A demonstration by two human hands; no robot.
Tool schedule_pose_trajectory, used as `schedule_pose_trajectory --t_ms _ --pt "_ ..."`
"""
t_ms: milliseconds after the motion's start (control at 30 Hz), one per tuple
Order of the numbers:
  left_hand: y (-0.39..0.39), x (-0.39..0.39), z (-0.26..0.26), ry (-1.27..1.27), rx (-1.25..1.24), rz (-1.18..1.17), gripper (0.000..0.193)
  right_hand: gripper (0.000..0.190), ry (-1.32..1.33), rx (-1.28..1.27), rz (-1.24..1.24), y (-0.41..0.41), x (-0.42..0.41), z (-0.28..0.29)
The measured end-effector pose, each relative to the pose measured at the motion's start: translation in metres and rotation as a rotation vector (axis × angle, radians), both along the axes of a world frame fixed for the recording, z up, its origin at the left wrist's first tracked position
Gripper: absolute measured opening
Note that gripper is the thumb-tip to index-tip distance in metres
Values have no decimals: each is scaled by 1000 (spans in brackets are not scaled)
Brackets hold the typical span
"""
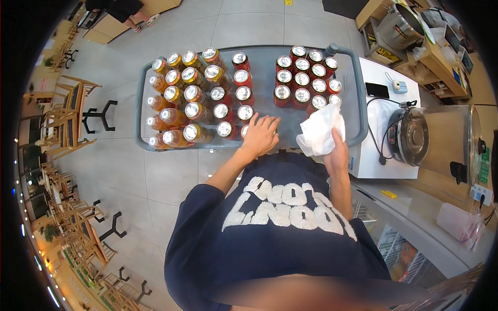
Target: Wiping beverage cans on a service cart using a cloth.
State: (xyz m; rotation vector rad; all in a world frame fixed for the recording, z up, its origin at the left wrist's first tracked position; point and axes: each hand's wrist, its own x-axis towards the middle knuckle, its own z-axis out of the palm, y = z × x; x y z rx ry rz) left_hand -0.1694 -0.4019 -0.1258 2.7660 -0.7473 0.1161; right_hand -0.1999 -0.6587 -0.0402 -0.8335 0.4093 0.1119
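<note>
A grey plastic cart [288, 128] stands before me with rows of drinks on its top. My left hand [261, 134] reaches over a red can at the near edge, its fingers touching or just above the lid; whether it grips the can is unclear. My right hand [337, 153] holds a white cloth [321, 130] by its right side, near the closest red cans. Red cans [302, 79] are grouped at the right. More red cans [243, 77] stand mid-cart, beside yellow-topped cans [192, 76]. Orange-coloured bottles [157, 103] line the left end.
Right of the cart, a white surface [389, 155] bears a black phone [377, 90], a small blue device [399, 86] and a cable. A large steel container [443, 136] lies beyond. Wooden chairs [74, 112] are at the left. Another person's legs [136, 19] show at the top left.
</note>
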Motion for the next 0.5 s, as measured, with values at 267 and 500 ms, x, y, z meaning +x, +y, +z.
schedule_pose_trajectory --t_ms 267,500 --pt "-1 3 10 14 -7 -5 51 55 22 42 52 -28 29 -3" --pt "-1 4 17 90 -10 -6 56 54 7 33 96 -46 54 2"
